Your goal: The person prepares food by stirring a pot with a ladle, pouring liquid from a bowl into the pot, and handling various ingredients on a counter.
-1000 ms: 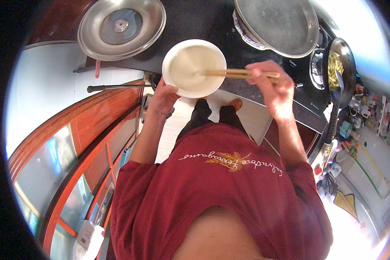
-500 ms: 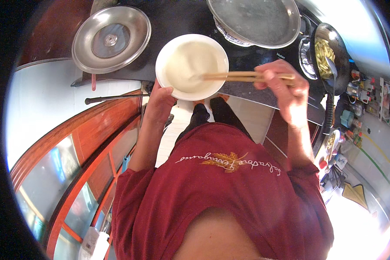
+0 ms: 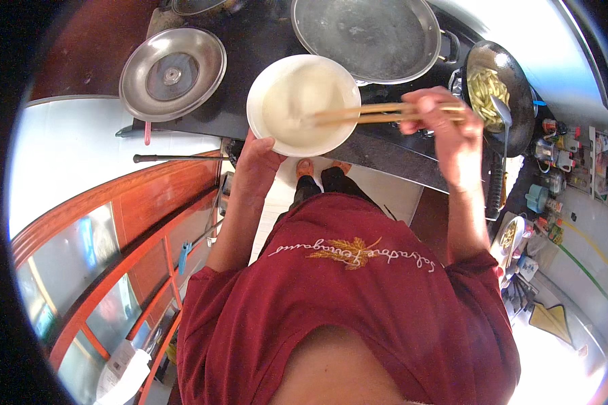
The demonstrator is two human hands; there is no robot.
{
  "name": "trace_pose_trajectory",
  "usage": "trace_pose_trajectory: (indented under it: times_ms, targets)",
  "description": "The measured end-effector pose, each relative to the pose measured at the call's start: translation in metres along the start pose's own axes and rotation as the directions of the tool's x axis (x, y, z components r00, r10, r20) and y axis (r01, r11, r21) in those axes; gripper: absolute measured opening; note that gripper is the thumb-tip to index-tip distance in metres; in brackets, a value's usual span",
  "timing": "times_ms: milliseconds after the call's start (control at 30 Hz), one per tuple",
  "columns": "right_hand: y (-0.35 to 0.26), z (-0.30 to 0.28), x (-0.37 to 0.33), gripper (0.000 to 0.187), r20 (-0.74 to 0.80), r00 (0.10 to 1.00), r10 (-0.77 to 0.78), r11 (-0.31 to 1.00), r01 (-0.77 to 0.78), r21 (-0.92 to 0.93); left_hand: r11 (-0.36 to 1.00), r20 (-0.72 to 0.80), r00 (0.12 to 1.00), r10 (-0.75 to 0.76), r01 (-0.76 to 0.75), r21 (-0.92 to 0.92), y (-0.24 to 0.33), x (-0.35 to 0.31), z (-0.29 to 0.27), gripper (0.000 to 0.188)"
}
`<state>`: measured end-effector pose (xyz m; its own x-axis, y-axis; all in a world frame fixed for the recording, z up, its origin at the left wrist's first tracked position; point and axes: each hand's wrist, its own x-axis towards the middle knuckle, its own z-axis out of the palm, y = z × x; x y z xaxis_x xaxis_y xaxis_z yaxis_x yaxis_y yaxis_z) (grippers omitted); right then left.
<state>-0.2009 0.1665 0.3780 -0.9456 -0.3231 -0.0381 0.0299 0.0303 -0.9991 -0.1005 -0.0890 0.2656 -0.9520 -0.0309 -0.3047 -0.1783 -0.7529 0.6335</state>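
Note:
My left hand grips the lower left rim of a white bowl, thumb over the edge and the other fingers hidden beneath. Inside the bowl is a pale, creamy batter-like liquid. A pair of wooden chopsticks is closed in my right hand; their tips dip into the liquid and look smeared by motion. The bowl is held up in front of the stove's near edge. Just beyond it, a wide metal pan holds steaming, clear-looking liquid.
A dark wok with pale green strips and a metal spatula stands at the right. A steel lid lies at the left on the black counter. A small dish of food sits farther right. Wooden-framed glass doors line the left side.
The chopsticks keep moving in the bowl, and the liquid's surface swirls differently. The view has shifted, so the pan and wok appear farther left. Both hands keep their grips.

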Motion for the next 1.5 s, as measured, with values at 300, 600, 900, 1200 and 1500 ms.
trace_pose_trajectory:
  times_ms: [300, 600, 900, 1200, 1500]
  targets:
    - [0.005, -0.055, 0.015, 0.030, -0.173, 0.984, 0.038, 0.957, 0.015, 0.291, 0.999, 0.008, 0.999, 0.045, -0.045, -0.005, -0.018, 0.013, 0.035, 0.075]
    - [0.037, -0.106, 0.041, 0.027, -0.128, 0.974, 0.189, 0.700, -0.042, 0.713, 0.996, 0.002, 0.996, 0.093, -0.093, -0.018, -0.021, 0.036, 0.069, 0.075]
    - [0.097, -0.085, 0.082, 0.016, -0.131, 0.876, -0.464, 0.711, 0.280, -0.645, 0.990, -0.092, 0.987, 0.132, -0.137, -0.045, -0.021, 0.034, 0.038, 0.069]
    - [0.077, -0.058, 0.086, 0.018, 0.396, 0.783, -0.480, 0.470, 0.611, -0.637, 0.972, -0.185, 0.962, 0.202, -0.220, -0.083, -0.008, 0.011, 0.007, 0.067]
    - [0.089, -0.061, 0.083, 0.014, 0.388, 0.764, -0.515, 0.521, 0.639, -0.567, 0.976, -0.228, 0.954, 0.192, -0.210, -0.058, 0.002, -0.002, -0.001, 0.069]
